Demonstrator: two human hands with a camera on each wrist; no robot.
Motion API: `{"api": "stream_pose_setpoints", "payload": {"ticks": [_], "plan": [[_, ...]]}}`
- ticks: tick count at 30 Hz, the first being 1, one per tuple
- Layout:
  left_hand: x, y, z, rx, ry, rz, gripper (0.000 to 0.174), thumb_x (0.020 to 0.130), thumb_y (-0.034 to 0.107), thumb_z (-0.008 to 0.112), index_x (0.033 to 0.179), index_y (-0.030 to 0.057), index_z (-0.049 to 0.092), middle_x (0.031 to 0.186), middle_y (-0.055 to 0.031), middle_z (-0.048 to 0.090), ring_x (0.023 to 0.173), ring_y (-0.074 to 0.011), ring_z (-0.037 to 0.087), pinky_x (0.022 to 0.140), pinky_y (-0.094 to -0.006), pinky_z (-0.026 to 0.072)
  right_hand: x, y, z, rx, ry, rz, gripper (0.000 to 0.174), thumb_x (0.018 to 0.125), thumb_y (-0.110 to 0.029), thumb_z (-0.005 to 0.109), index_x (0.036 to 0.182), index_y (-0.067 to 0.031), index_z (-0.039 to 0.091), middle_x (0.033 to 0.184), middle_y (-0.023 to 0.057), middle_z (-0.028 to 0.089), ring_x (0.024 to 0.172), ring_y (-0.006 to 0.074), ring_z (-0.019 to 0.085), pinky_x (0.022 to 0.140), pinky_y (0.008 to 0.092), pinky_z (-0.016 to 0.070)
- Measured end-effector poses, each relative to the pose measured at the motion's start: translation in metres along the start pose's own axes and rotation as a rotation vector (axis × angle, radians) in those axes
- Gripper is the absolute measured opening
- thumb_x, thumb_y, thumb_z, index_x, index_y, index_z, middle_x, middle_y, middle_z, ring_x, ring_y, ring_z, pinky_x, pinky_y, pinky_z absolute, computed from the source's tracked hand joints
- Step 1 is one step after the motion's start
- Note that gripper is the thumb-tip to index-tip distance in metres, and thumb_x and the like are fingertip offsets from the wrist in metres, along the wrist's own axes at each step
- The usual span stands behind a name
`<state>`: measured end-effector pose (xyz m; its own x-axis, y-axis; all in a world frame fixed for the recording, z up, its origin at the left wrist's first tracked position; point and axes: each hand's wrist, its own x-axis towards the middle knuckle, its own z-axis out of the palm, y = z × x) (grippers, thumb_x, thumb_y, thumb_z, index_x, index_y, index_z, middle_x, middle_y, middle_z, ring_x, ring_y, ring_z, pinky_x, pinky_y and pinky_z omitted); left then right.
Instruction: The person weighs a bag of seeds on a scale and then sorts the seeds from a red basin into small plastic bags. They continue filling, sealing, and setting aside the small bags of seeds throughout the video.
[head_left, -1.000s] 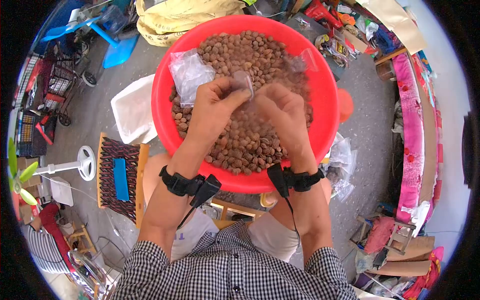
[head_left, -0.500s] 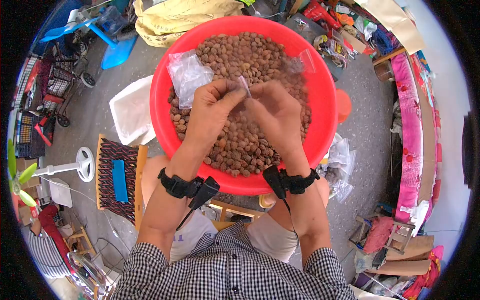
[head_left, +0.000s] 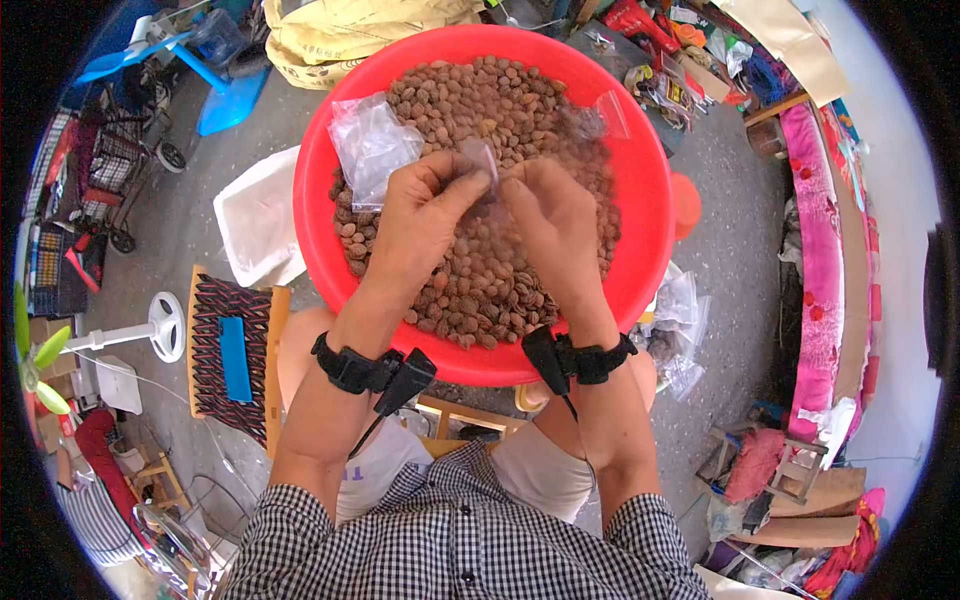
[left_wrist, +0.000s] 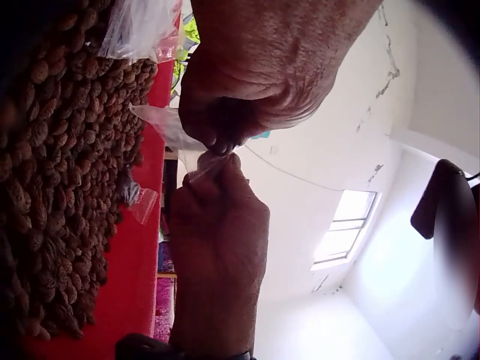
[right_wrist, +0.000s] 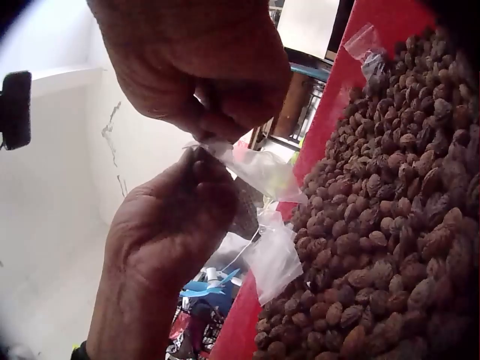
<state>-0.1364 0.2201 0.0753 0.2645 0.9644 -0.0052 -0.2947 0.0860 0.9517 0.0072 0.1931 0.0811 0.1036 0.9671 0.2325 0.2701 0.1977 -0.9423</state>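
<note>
Over the red basin [head_left: 320,250], my left hand [head_left: 415,220] pinches a small clear plastic bag [head_left: 477,158] between thumb and forefinger. My right hand [head_left: 556,225] pinches the edge of the same bag, its fingertips close beside the left ones. In the right wrist view the bag [right_wrist: 262,176] hangs thin and flat from the fingertips, with nothing visible inside. Brown wrinkled nuts [head_left: 480,295] fill much of the basin below both hands. A stack of clear plastic bags [head_left: 375,155] lies on the nuts at the left.
A small filled bag [head_left: 592,122] lies at the basin's right side. More bags [head_left: 680,310] are on the floor to the right. A white tub [head_left: 262,225] and a wooden stool [head_left: 235,360] stand at the left. Behind the basin sits a yellow sack [head_left: 350,40].
My right hand has come in from the right, and its fingers now meet the left hand's at the bag. The bag has tilted between the fingers. The stacked bags have stayed put.
</note>
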Motion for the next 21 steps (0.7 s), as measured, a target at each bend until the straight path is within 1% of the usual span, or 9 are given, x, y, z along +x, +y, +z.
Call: {"api": "stream_pose_setpoints", "payload": {"ticks": [3,6,10,12,16,19,21], "plan": [[0.0,-0.001,-0.003,-0.015,-0.008,-0.006,0.018,0.09,0.01,0.058,0.1,-0.002,0.066,0.089,-0.0006,0.066,0.081,-0.0053,0.058,0.073,-0.0229,0.0481,-0.002,-0.009,0.003,0.108,-0.018,0.091,0.01,0.088,-0.007,0.057,0.088,0.0025,0.059,0.07,0.0067,0.061,0.067,0.0113,0.057,0.062,0.0279,0.0465],[-0.001,0.001,0.0,-0.033,0.01,0.013,0.019,0.09,0.009,0.058,0.102,-0.002,0.065,0.09,-0.0009,0.066,0.082,-0.0057,0.058,0.075,-0.0234,0.0488,0.0,0.005,0.005,0.122,0.027,0.091,0.01,0.088,-0.007,0.058,0.09,0.0021,0.06,0.072,0.0066,0.062,0.068,0.0121,0.058,0.063,0.0272,0.0462],[-0.002,0.001,0.0,-0.005,0.009,0.039,0.02,0.088,0.006,0.058,0.104,-0.0024,0.065,0.091,-0.0016,0.066,0.084,-0.006,0.059,0.076,-0.0238,0.0491,0.001,0.005,0.006,0.101,0.039,0.088,0.011,0.087,-0.006,0.058,0.091,0.0025,0.062,0.073,0.0068,0.062,0.068,0.0122,0.058,0.062,0.0269,0.0461],[-0.001,0.001,0.002,0.003,0.017,0.076,0.02,0.086,0.003,0.058,0.104,-0.0019,0.065,0.09,-0.0014,0.066,0.082,-0.0058,0.058,0.073,-0.0233,0.0486,0.0,0.003,0.006,0.064,0.035,0.061,0.011,0.087,-0.006,0.058,0.091,0.003,0.063,0.074,0.0069,0.062,0.069,0.0119,0.058,0.062,0.0267,0.0462],[0.0,-0.004,-0.002,0.125,0.021,0.099,0.02,0.084,-0.002,0.059,0.103,-0.0002,0.066,0.086,-0.0005,0.066,0.076,-0.0052,0.057,0.067,-0.0224,0.0465,-0.001,-0.004,0.006,0.051,0.003,0.094,0.013,0.087,-0.008,0.059,0.091,0.004,0.063,0.074,0.0074,0.063,0.069,0.0118,0.059,0.063,0.0265,0.0463],[0.0,-0.002,0.001,0.154,0.033,0.142,0.021,0.083,-0.003,0.059,0.102,0.0009,0.066,0.084,0.0007,0.065,0.072,-0.0047,0.055,0.063,-0.0221,0.0444,0.0,-0.002,0.006,0.013,0.007,0.1,0.016,0.087,-0.01,0.059,0.092,0.0045,0.064,0.074,0.0073,0.064,0.069,0.0108,0.058,0.063,0.0261,0.046],[-0.001,-0.001,0.0,0.206,0.025,0.124,0.021,0.082,-0.004,0.059,0.102,0.0004,0.066,0.084,0.0011,0.065,0.074,-0.0053,0.056,0.066,-0.0224,0.0457,0.0,-0.007,0.004,-0.027,0.003,0.105,0.018,0.088,-0.011,0.058,0.092,0.0048,0.064,0.073,0.0061,0.064,0.069,0.0096,0.057,0.062,0.0258,0.0456]]}}
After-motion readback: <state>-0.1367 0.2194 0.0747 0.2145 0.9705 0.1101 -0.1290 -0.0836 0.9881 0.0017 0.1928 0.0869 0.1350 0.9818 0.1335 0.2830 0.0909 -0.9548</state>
